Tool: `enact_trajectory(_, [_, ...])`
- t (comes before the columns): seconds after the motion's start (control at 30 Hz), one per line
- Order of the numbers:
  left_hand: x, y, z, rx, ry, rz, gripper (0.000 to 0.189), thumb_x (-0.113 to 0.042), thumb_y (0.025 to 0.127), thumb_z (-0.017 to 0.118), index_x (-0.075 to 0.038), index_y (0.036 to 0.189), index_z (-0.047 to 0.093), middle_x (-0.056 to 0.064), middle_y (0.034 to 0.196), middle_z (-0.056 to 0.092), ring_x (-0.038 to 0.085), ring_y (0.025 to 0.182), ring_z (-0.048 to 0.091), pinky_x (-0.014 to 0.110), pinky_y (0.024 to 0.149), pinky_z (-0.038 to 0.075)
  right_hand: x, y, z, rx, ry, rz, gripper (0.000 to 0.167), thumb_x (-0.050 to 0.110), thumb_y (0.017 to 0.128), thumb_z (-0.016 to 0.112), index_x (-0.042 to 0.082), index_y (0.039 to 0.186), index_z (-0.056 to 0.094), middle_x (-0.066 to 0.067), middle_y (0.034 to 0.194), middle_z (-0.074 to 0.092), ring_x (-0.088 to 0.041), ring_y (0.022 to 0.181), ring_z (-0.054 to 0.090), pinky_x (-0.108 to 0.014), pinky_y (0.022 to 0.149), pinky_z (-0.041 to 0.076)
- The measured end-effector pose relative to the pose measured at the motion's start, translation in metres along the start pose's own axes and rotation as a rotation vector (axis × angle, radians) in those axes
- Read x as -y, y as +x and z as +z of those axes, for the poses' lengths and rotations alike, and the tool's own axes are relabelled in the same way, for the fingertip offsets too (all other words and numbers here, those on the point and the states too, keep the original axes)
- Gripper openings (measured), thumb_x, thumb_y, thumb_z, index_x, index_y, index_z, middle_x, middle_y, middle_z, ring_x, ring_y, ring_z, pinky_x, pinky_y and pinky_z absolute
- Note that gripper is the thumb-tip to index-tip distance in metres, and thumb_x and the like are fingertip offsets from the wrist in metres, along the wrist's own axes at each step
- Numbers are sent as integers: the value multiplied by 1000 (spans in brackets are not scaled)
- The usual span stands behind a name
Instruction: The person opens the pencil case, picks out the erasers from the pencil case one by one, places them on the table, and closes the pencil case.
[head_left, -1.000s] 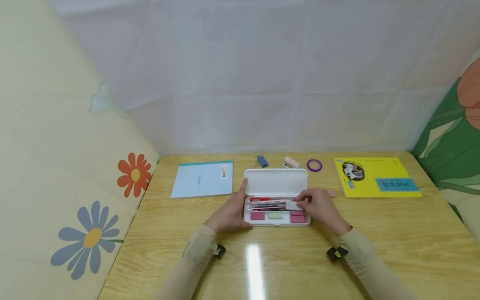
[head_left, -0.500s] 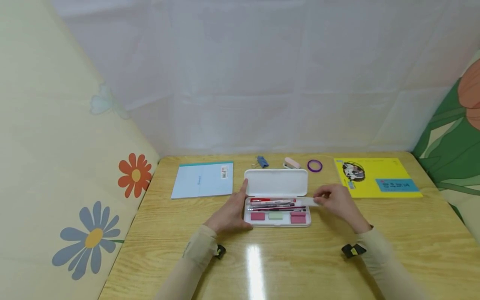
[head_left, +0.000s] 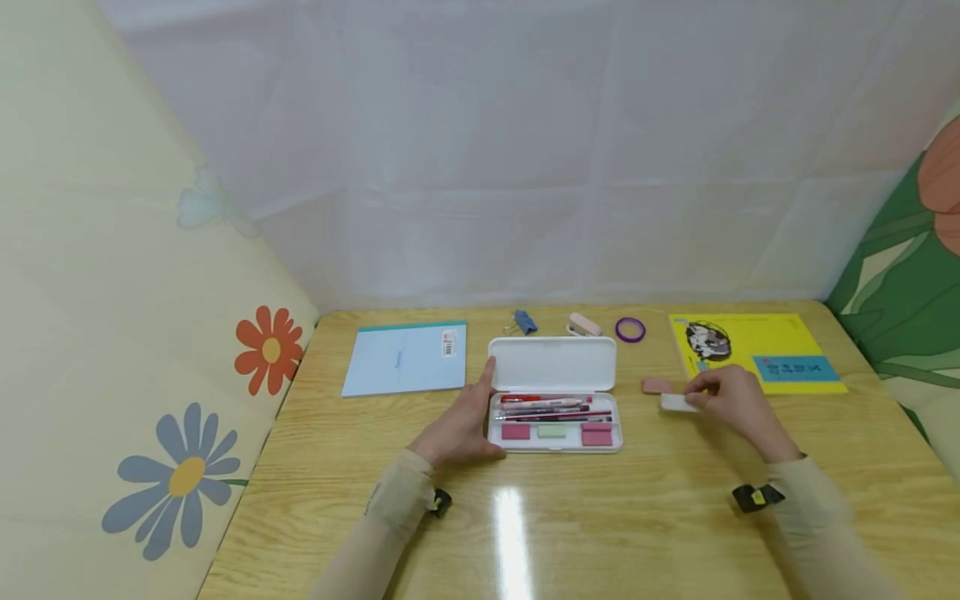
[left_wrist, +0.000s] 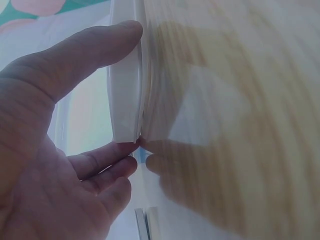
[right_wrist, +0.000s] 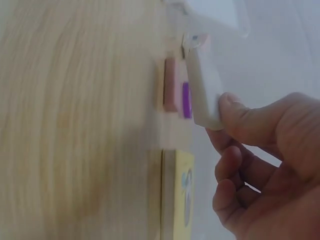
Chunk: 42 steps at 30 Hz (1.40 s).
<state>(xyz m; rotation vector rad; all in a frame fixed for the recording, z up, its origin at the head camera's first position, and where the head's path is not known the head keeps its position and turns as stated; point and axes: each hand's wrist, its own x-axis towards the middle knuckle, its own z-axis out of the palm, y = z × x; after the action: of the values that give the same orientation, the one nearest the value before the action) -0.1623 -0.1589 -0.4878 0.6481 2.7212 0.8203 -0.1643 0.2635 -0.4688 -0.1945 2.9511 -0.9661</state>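
Observation:
A white pencil case (head_left: 555,450) lies with its lid raised on the wooden table. Inside are several pens and pencils (head_left: 551,410) above two pink blocks and one pale green block (head_left: 551,432). My left hand (head_left: 463,423) rests against its left end, index finger along the side and thumb at the front corner; the left wrist view has the thumb on the case's white wall (left_wrist: 125,100). Right of the case, my right hand (head_left: 731,404) pinches a white eraser (right_wrist: 204,87) between thumb and fingers. A pink block (head_left: 655,386) sits just behind the eraser.
Behind the case are a blue binder clip (head_left: 525,322), a pale pink stapler (head_left: 583,326) and a purple tape ring (head_left: 630,330). A light blue notebook (head_left: 405,362) lies left, a yellow book (head_left: 772,342) right. A white cloth backs the table.
My right hand has carried the white eraser out of the pencil case, rightward over the table, uncovering the pink block there. The left hand has stayed on the case.

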Motion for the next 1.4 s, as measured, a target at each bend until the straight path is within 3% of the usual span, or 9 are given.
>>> enact_trajectory(0.23, [0, 1, 0, 5, 1, -1, 146, -26, 68, 95, -18, 162, -17, 10, 162, 40, 29, 138, 42, 44, 123, 33, -17, 0, 0, 65, -9, 24, 5, 4, 86, 76, 1, 87, 79, -9, 79, 75, -13, 69, 58, -26, 60, 47])
enact_trajectory(0.57, [-1, 1, -1, 12, -5, -5, 147, -26, 69, 95, -19, 162, -18, 10, 165, 34, 29, 139, 41, 44, 123, 34, -19, 1, 4, 52, -63, 3, 5, 3, 86, 76, 0, 85, 78, -11, 79, 75, -15, 69, 61, -30, 62, 50])
enact_trajectory(0.87, [-2, 0, -1, 7, -8, -13, 146, -25, 68, 95, -18, 163, -16, 11, 166, 31, 29, 137, 42, 43, 123, 35, -13, 3, 8, 76, -91, 48, 6, 2, 88, 73, 0, 86, 78, -13, 82, 76, -16, 69, 59, -27, 61, 48])
enact_trajectory(1.03, [-1, 0, 0, 15, -2, -10, 146, -26, 68, 95, -17, 163, -16, 11, 167, 29, 30, 137, 42, 43, 122, 35, -11, 2, 7, 89, -83, 70, 6, 3, 88, 74, -1, 89, 78, -14, 85, 76, -18, 73, 63, -32, 63, 53])
enact_trajectory(1.23, [-1, 1, 0, 18, 4, -11, 146, -27, 68, 95, -18, 162, -17, 10, 167, 30, 29, 139, 41, 44, 123, 35, -5, 1, 8, 31, -54, 22, 12, 9, 88, 76, 0, 95, 78, -13, 87, 76, -19, 76, 63, -30, 65, 51])
enact_trajectory(1.4, [-1, 1, -1, 10, 5, -11, 146, -26, 68, 95, -19, 163, -16, 9, 166, 33, 29, 139, 42, 42, 123, 34, 12, 0, 12, 4, 16, -5, 19, 13, 89, 76, 0, 103, 78, -14, 92, 75, -18, 76, 59, -24, 59, 45])
